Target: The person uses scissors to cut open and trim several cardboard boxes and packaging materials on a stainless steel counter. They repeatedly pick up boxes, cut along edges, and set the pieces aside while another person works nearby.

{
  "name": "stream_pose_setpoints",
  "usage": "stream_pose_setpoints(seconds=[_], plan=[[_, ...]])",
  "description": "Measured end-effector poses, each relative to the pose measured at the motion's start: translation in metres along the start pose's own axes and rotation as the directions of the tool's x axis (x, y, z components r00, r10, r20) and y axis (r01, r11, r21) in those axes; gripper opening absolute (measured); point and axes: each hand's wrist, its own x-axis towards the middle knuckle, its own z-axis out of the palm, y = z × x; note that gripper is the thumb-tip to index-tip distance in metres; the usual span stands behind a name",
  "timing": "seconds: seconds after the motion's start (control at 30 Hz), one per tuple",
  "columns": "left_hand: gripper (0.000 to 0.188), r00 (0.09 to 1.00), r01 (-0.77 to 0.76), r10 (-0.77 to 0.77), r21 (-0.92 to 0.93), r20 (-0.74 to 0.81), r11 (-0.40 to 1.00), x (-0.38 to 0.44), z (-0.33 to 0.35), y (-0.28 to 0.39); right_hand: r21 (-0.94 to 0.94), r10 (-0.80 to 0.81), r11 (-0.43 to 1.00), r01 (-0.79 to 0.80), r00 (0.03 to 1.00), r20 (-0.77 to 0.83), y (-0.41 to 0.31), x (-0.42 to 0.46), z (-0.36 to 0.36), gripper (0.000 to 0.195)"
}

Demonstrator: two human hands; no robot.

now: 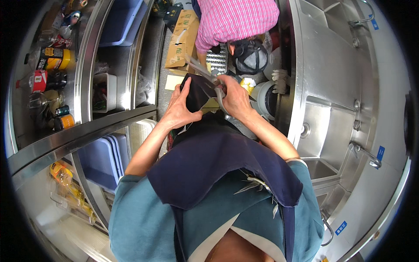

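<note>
My left hand (180, 113) is closed around a dark object (195, 93) with flat faces, thumb and fingers spread over its near side; what the object is cannot be told. In my right hand (234, 96) is a pair of metal kitchen scissors (204, 70), its blurred blades angled up and left above the dark object. Whether the blades touch it is unclear. Below both hands hangs the dark apron (226, 140) that I wear. A pale yellow sheet (172, 82) lies on the floor just beyond my left hand.
A person in a pink checked shirt (239, 16) bends close ahead, beside a cardboard box (183, 39). Steel sinks (330, 131) line the right. Steel shelves on the left hold bottles (49, 81) and blue plastic bins (121, 23). A white bucket (260, 98) stands ahead right.
</note>
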Motion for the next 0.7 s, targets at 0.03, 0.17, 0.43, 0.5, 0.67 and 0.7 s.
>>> stream_pose_setpoints(seconds=[0.03, 0.17, 0.43, 0.5, 0.67, 0.7], plan=[[0.114, 1.000, -0.016, 0.017, 0.057, -0.022, 0.998, -0.003, 0.002, -0.007, 0.033, -0.004, 0.999, 0.004, 1.000, 0.022, -0.007, 0.002, 0.002, 0.031], [0.091, 0.976, 0.125, -0.097, 0.140, -0.194, 0.982, -0.023, -0.001, 0.021, 0.090, -0.240, 0.967, 0.240, 0.971, -0.007, -0.027, 0.000, 0.025, 0.034], [0.034, 0.934, 0.335, -0.271, -0.309, 0.233, 0.890, -0.059, -0.101, -0.071, 0.141, -0.074, 0.989, 0.043, 0.971, 0.228, -0.031, -0.006, -0.004, 0.035], [0.025, 0.973, 0.161, -0.103, -0.285, 0.209, 0.945, -0.077, -0.116, -0.099, 0.190, -0.085, 0.982, 0.009, 0.915, 0.395, -0.034, 0.009, -0.030, 0.034], [0.079, 0.982, 0.124, -0.137, -0.106, -0.132, 0.987, -0.056, -0.134, -0.074, 0.210, -0.143, 0.977, 0.045, 0.868, 0.476, -0.060, 0.050, -0.033, 0.034], [0.100, 0.923, 0.019, 0.078, 0.245, -0.377, 0.969, -0.056, -0.122, -0.078, 0.204, -0.163, 0.977, 0.066, 0.848, 0.505, -0.069, 0.058, -0.035, 0.033]])
